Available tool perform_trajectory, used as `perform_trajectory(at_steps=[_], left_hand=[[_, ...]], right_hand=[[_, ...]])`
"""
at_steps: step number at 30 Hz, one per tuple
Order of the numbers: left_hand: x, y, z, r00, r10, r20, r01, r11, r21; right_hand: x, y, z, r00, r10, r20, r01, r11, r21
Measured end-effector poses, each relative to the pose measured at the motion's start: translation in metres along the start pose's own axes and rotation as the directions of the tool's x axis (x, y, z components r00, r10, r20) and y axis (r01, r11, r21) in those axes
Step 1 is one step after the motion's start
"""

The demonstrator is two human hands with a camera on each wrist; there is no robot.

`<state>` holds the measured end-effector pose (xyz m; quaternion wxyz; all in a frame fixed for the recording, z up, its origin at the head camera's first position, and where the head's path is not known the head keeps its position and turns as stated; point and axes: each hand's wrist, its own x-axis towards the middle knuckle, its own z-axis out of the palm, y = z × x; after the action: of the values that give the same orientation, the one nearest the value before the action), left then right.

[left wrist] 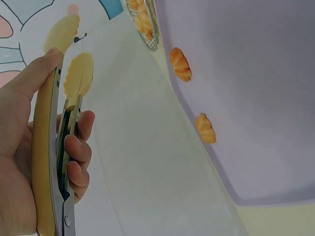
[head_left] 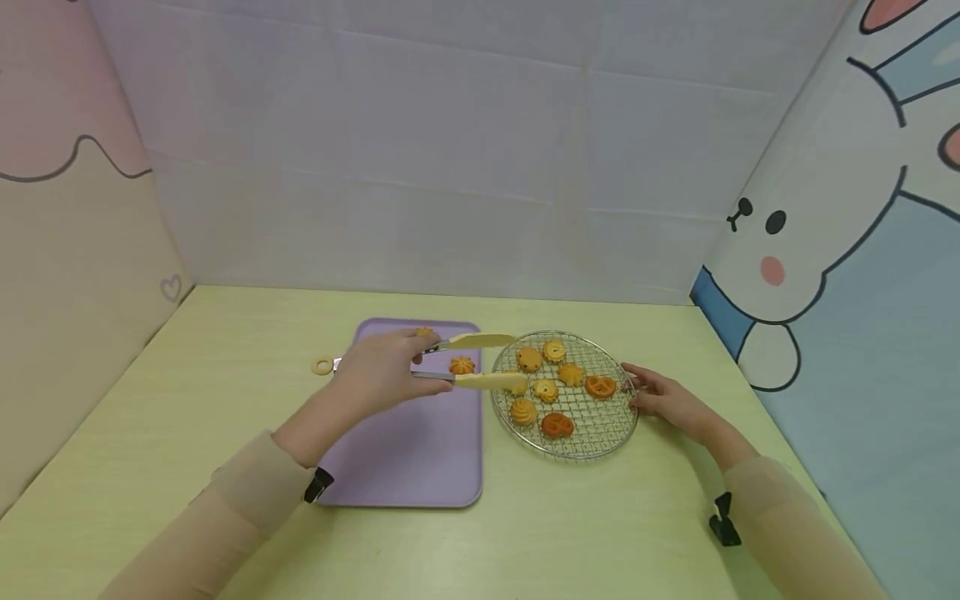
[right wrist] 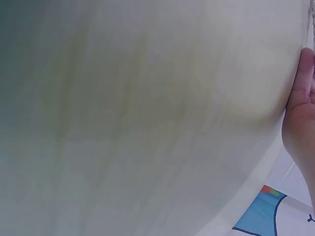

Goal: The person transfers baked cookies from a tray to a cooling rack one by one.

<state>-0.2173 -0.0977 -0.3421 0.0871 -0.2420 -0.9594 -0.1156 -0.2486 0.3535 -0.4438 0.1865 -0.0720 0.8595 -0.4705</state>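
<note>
My left hand (head_left: 378, 371) grips a pair of metal tongs (left wrist: 48, 147) with yellow scalloped tips. The tips stand apart with nothing between them, reaching over the left rim of a round wire rack (head_left: 600, 433). Several cookies lie on the rack, among them a pretzel-shaped one (head_left: 600, 387) and a swirled one (head_left: 523, 411). My right hand (head_left: 667, 402) holds the rack's right rim between thumb and fingers; in the right wrist view only part of this hand shows. Two shell-like cookies sit on the purple tray (head_left: 405, 458), one of them (head_left: 461, 365) near its right edge.
Tray and rack stand side by side on a pale yellow table (head_left: 570, 533). The tongs' ring end (head_left: 322, 366) sticks out past the tray's left side. A white wall (head_left: 420, 167) rises behind, with cartoon-printed panels (head_left: 885, 375) at the sides.
</note>
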Motion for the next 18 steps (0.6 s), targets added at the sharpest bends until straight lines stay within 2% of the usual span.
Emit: perform_trajectory(at_steps=[4,10,18], left_hand=[[-0.002,-0.012,0.002,1.0,-0.01,0.003,0.01,1.0,0.014],[-0.004,-0.029,0.008,0.998,-0.046,0.05,0.045,0.999,0.021],[-0.001,-0.047,0.02,0.997,-0.046,0.069,0.045,0.999,0.018]], right_hand=[[0.0,-0.002,0.0,1.0,0.004,0.001,-0.004,1.0,-0.008],[-0.001,-0.003,0.0,1.0,0.006,-0.001,-0.006,1.0,-0.012],[-0.001,-0.003,0.0,1.0,0.003,0.005,-0.003,1.0,-0.014]])
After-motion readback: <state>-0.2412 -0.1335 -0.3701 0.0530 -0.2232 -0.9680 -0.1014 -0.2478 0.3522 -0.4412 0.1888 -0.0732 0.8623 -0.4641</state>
